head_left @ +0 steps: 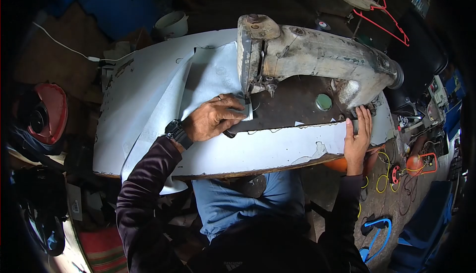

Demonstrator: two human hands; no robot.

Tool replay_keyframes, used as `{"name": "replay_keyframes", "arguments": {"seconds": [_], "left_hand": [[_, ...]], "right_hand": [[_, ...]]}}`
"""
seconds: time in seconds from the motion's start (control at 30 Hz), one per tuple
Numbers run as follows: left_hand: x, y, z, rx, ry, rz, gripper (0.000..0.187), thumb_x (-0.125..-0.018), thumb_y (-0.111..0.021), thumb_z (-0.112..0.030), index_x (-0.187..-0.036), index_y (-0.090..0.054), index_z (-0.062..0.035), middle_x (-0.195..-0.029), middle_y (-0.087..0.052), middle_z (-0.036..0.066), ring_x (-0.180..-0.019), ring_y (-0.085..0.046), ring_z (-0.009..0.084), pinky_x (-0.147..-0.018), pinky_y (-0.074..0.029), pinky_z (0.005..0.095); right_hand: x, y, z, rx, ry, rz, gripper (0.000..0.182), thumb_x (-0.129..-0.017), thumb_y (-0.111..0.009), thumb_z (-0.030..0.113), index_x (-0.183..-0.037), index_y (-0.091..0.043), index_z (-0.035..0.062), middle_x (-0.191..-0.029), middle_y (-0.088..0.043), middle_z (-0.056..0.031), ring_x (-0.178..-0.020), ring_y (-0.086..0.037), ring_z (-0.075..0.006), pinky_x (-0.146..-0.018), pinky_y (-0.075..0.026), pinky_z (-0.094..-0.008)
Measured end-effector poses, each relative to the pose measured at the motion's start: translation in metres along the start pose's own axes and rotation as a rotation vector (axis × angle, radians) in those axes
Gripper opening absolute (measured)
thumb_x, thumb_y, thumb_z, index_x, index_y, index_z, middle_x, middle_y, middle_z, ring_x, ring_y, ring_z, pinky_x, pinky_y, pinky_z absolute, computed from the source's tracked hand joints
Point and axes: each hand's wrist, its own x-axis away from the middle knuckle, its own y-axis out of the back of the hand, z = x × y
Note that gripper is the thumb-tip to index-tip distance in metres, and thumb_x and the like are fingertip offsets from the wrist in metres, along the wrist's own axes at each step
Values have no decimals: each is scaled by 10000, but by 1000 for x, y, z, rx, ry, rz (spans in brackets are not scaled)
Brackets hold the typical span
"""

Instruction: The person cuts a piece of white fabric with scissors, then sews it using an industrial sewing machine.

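Note:
A worn sewing machine (327, 50) stands on a white tabletop (292, 146), its needle end to the left. A pale sheet of fabric (213, 69), folded over at its left, runs under the needle area and hangs over the front edge. My left hand (214, 118), with a black watch (177, 133) on the wrist, presses and holds the fabric's corner just in front of the needle, fingers bent. At the right end of the dark machine bed (297, 99), my right hand (358, 136) rests with fingers stretched out, touching the bed's edge near the machine's base.
A round green-topped piece (324, 102) lies on the bed. Behind the table is a white bucket (171, 25). A red hanger (391, 22) hangs at the upper right. Yellow cord (383, 181) and a blue frame (379, 233) lie on the floor at right.

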Motion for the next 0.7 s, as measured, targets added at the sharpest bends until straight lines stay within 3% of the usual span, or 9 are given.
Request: {"name": "replay_keyframes", "arguments": {"seconds": [0.1,0.2,0.5,0.7], "left_hand": [[0,-1,2,-15,-19,1,227,-963,-686,-150,-1174,-757,-107,-1250,-679,121,-1243,-593,309,-1079,-492,425],[0,-2,8,-27,-11,6,286,-1006,-646,-301,-1203,-749,-121,-1263,-679,129,-1238,-593,343,-1072,-484,466],[-6,2,14,-14,-7,-16,269,-947,-700,-144,-1210,-744,-118,-1247,-678,127,-1200,-611,324,-1028,-520,435],[-9,0,23,-52,-20,-32,278,-954,-683,-143,-1224,-738,-114,-1229,-674,135,-1185,-612,331,-1022,-521,440]], "right_hand": [[1,0,-1,4,1,0,443,-990,-637,205,-1382,-584,6,-1468,-540,-195,-1417,-436,-394,-1179,-330,-501],[1,0,-1,6,2,0,441,-989,-639,203,-1380,-585,6,-1465,-542,-196,-1415,-438,-395,-1180,-330,-500],[0,0,-1,-8,11,-8,434,-989,-643,201,-1372,-592,3,-1455,-550,-197,-1408,-447,-398,-1176,-337,-501],[0,-1,-1,0,13,-13,428,-982,-652,203,-1356,-604,0,-1441,-561,-197,-1397,-458,-395,-1168,-346,-499]]}}
